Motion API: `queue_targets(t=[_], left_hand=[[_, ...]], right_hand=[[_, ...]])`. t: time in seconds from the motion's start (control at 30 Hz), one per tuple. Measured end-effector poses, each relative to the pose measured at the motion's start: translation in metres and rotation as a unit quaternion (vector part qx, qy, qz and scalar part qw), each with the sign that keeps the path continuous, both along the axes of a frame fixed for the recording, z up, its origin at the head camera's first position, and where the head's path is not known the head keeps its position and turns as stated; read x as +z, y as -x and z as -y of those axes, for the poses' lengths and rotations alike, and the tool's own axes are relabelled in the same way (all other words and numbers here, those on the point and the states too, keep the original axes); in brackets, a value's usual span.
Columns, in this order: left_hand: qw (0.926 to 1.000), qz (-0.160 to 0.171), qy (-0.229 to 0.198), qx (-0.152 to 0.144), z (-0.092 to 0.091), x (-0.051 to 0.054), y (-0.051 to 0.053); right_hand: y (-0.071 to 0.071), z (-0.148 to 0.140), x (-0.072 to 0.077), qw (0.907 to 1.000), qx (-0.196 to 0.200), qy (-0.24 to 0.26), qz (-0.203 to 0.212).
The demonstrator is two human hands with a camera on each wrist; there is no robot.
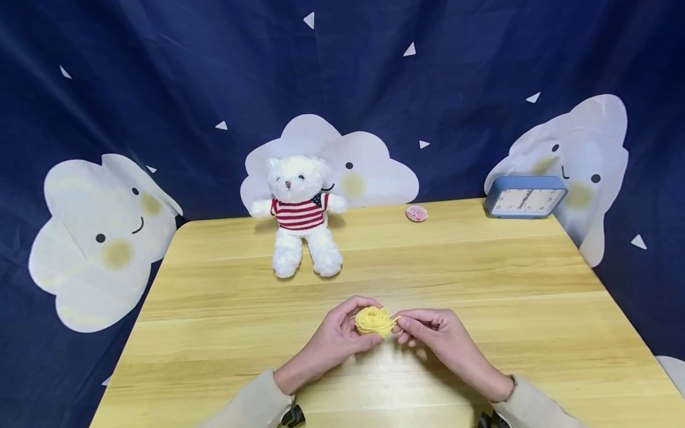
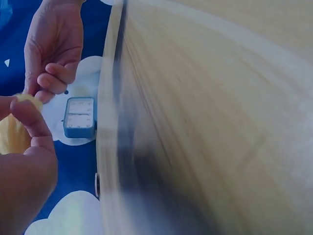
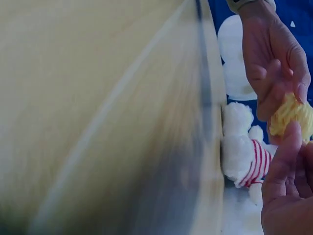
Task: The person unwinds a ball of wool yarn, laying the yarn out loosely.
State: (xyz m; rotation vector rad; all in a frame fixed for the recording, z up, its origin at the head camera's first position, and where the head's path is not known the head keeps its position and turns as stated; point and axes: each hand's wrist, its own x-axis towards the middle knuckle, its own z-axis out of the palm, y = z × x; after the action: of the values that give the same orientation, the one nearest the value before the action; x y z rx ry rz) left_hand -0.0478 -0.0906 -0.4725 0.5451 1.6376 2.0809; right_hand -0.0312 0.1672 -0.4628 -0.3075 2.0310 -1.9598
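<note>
A small wound bundle of yellow yarn (image 1: 373, 321) is held above the table between the thumb and fingers of my left hand (image 1: 342, 336). On its right side, my right hand (image 1: 441, 336) pinches a strand of the yarn between thumb and index finger, its other fingers curled below. In the left wrist view the yarn (image 2: 13, 129) is partly hidden behind the left fingers. From the right wrist the yarn bundle (image 3: 292, 117) shows between both hands, with the right thumb in front of it.
On the wooden table (image 1: 214, 333), a white teddy bear (image 1: 299, 217) in a red-striped shirt sits at the back. A small pink oval object (image 1: 416, 213) lies near the rear edge. Towards the back right stands a blue clock (image 1: 527, 196). Behind hangs a navy cloud-print curtain (image 1: 364, 71).
</note>
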Motion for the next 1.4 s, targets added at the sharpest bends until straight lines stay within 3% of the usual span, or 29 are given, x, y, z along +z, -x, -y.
queue_targets(t=[0.23, 0.4, 0.53, 0.97, 1.23, 1.4], left_hand=[[0.9990, 0.025, 0.006, 0.037, 0.004, 0.006, 0.001], [0.9988, 0.040, -0.017, 0.022, 0.007, 0.005, 0.003], [0.9991, 0.034, -0.014, 0.023, 0.010, 0.003, 0.004], [0.9941, 0.010, 0.051, 0.095, 0.028, 0.001, 0.004], [0.9874, 0.008, 0.072, 0.141, 0.040, -0.001, 0.006], [0.9846, 0.013, 0.067, 0.161, 0.043, -0.002, 0.007]], right_hand=[[-0.003, -0.009, 0.004, 0.9978, -0.010, -0.039, -0.052], [-0.002, -0.018, 0.002, 0.9947, -0.039, -0.049, -0.081], [0.000, -0.027, 0.000, 0.9917, -0.070, -0.056, -0.092], [0.003, -0.073, -0.005, 0.9800, -0.132, -0.117, -0.092], [0.013, -0.104, -0.012, 0.9789, -0.126, -0.146, -0.067], [0.021, -0.120, -0.013, 0.9725, -0.111, -0.194, -0.067]])
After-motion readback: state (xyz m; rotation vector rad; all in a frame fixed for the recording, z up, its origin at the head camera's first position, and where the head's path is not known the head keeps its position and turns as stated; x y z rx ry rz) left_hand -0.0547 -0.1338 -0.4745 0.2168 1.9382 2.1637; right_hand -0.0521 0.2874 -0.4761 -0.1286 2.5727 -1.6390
